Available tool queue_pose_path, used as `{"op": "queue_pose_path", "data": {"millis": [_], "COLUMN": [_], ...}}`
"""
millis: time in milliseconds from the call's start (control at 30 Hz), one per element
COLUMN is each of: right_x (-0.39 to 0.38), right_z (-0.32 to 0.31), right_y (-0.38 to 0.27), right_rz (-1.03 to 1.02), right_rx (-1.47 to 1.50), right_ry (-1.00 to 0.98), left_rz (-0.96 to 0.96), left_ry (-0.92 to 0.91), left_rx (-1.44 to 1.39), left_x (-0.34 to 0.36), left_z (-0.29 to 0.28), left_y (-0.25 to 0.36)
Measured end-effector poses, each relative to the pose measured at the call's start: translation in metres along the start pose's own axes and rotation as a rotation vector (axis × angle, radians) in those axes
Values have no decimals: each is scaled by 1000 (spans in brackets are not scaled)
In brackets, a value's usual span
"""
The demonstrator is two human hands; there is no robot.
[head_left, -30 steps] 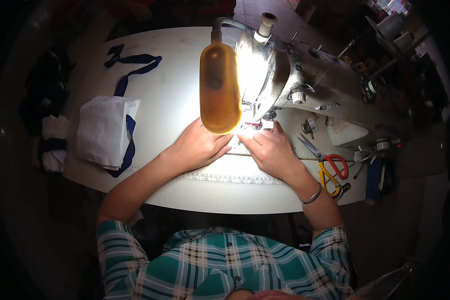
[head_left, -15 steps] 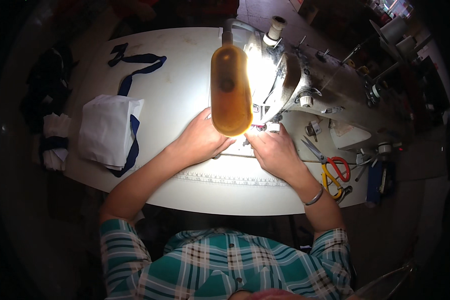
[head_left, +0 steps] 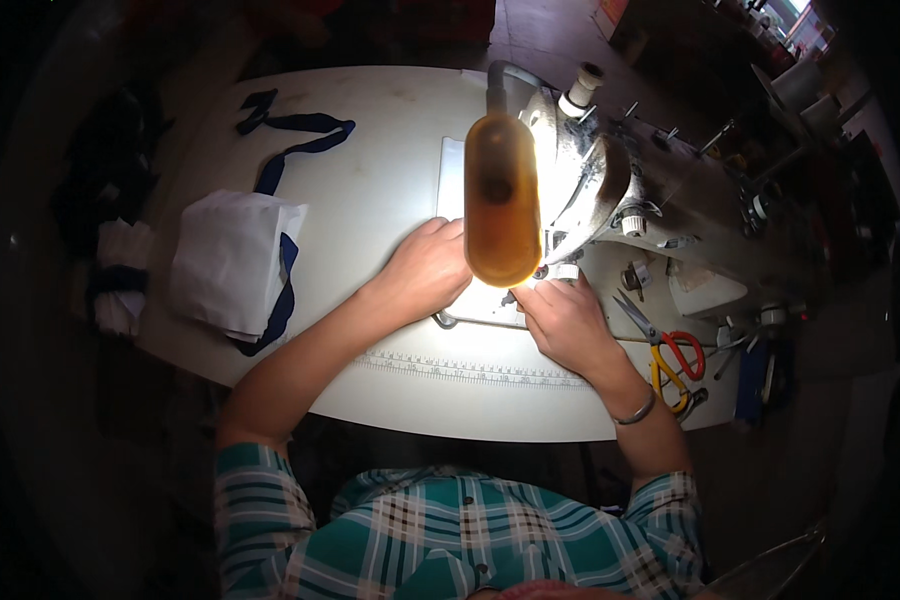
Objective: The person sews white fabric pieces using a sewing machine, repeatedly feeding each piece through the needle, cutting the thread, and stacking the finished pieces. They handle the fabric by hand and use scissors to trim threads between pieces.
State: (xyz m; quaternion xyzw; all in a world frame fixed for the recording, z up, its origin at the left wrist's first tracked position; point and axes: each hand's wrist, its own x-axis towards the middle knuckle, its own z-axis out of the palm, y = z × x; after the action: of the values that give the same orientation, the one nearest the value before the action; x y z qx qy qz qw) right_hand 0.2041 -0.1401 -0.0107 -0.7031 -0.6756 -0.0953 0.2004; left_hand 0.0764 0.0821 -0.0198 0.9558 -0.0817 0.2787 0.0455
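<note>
At the sewing machine, both my hands rest close to the lit needle area. My left hand lies palm down at the left side of the metal bed plate; its fingertips are hidden behind the amber lamp. My right hand is on the other side, in front of the presser foot, fingers bent and drawn together. Glare and the lamp cover whatever lies between its fingertips. A metal bangle circles my right wrist.
Scissors with red and yellow handles lie right of my right hand. On the left sits a stack of white fabric pieces with a navy strap trailing behind. A printed ruler runs along the table's front.
The whole view has shifted a little, so things sit farther right. My hands are slightly farther apart, and the left thumb no longer shows curled below the lamp.
</note>
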Motion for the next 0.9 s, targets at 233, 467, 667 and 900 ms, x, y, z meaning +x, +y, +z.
{"op": "queue_pose_path", "data": {"millis": [233,467,667,900], "right_x": [-2,-2,1,0], "right_z": [-2,-6,-9,-8], "right_y": [-1,-2,-2,-3], "right_rz": [20,26,-10,-19], "right_rx": [72,57,20,87], "right_ry": [4,-40,-53,-9], "left_rz": [-76,-231,-318,-342], "left_ry": [90,-98,-152,177], "left_rx": [-50,-108,-25,185], "left_x": [7,22,39,36], "left_z": [20,28,31,48], "left_y": [-12,-26,-35,-35]}}
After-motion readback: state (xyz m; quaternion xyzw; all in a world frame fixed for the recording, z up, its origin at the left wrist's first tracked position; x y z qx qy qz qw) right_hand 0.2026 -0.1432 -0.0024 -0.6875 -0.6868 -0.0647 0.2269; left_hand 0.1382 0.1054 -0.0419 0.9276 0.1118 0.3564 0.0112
